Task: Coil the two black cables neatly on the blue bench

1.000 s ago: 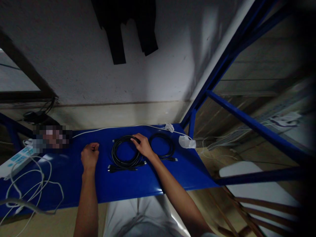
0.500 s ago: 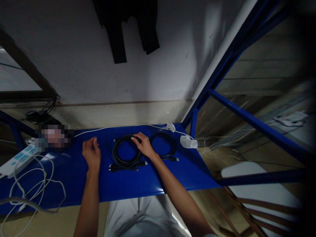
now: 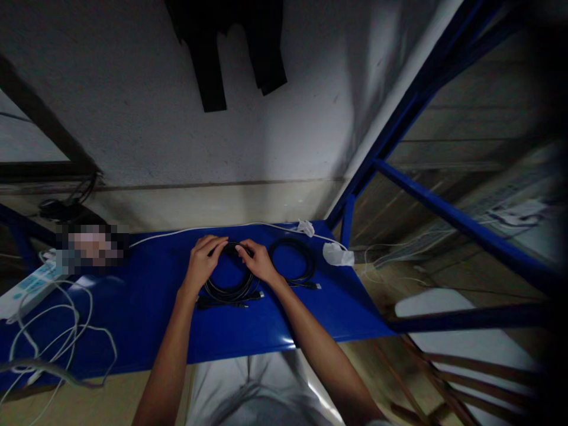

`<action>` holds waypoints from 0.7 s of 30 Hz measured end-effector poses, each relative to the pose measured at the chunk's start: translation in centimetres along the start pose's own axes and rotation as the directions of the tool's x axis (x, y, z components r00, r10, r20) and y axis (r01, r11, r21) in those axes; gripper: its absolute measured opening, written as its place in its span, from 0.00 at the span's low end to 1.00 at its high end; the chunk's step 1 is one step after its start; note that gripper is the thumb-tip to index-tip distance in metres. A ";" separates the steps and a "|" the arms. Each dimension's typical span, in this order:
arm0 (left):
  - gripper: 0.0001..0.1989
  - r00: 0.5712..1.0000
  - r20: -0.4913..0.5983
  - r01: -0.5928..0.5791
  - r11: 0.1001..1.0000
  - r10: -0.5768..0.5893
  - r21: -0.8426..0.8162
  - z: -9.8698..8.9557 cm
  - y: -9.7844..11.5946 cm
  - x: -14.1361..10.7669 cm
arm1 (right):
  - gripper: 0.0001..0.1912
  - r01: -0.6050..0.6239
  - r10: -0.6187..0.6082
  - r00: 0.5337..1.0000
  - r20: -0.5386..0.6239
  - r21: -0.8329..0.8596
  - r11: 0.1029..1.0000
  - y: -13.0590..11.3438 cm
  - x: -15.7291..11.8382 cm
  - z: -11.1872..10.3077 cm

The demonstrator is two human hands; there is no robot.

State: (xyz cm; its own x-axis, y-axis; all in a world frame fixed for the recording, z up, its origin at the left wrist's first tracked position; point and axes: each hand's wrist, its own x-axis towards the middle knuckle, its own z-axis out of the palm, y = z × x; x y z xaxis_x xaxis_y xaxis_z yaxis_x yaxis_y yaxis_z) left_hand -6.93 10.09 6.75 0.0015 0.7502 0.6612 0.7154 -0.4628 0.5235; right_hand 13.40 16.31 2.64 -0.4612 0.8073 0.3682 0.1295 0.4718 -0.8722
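Observation:
A coil of black cables (image 3: 231, 292) lies on the blue table (image 3: 242, 337), with several plugs at its near side. My right hand (image 3: 257, 260) grips the coil's upper right, thumb over the loops. At the upper left of the same coil, my left hand (image 3: 205, 258) has its fingers closed around the loops, thumb and fingertips close together. A second black cable coil (image 3: 312, 263) rests just right of my right hand, apart from it, its plug pointing right.
A white power strip (image 3: 31, 287) and tangled white cords (image 3: 73, 331) occupy the table's left end. White crumpled wrapping (image 3: 338, 254) sits at the back right beside a thin white cord. Blue frame bars (image 3: 444, 213) and a chair (image 3: 465, 331) stand to the right.
My left hand has moved right and slightly up from beside the coil onto its upper left. My right hand stays on the coil, which has hardly moved.

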 end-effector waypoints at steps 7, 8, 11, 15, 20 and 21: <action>0.13 0.993 -0.004 -0.120 0.993 0.120 0.017 2.2 -2.0 -1.5 | 0.23 -0.053 0.053 0.999 0.002 0.143 0.988 0.7 -0.1 0.4; 0.13 0.992 -0.025 -0.122 0.992 0.122 0.010 2.3 -2.2 -1.8 | 0.23 -0.054 0.054 0.999 0.003 0.149 0.987 0.7 -0.1 0.5; 0.13 0.992 -0.073 -0.108 0.994 0.107 -0.015 2.3 -2.5 -2.4 | 0.23 -0.052 0.051 0.999 0.010 0.158 0.986 0.6 -0.1 0.5; 0.14 0.993 -0.083 -0.085 0.996 0.083 -0.023 2.3 -2.4 -2.7 | 0.22 -0.049 0.047 0.999 0.017 0.152 0.987 0.1 -0.1 0.4; 0.15 0.991 -0.088 -0.101 0.995 0.103 0.025 2.5 -2.4 -2.8 | 0.19 -0.037 0.034 0.999 0.015 0.194 0.980 0.3 0.2 0.4; 0.15 0.991 -0.082 -0.105 0.994 0.108 0.035 2.5 -2.4 -2.8 | 0.17 -0.041 0.038 0.999 0.019 0.219 0.975 0.4 0.4 0.5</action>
State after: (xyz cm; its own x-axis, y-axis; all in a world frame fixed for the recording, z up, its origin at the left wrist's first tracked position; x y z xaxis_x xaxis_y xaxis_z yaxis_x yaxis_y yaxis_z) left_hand -6.90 10.25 2.32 0.0213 0.6544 0.7558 0.7351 -0.5226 0.4318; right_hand 12.84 16.70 2.30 -0.4728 0.8176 0.3287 -0.0471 0.3490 -0.9359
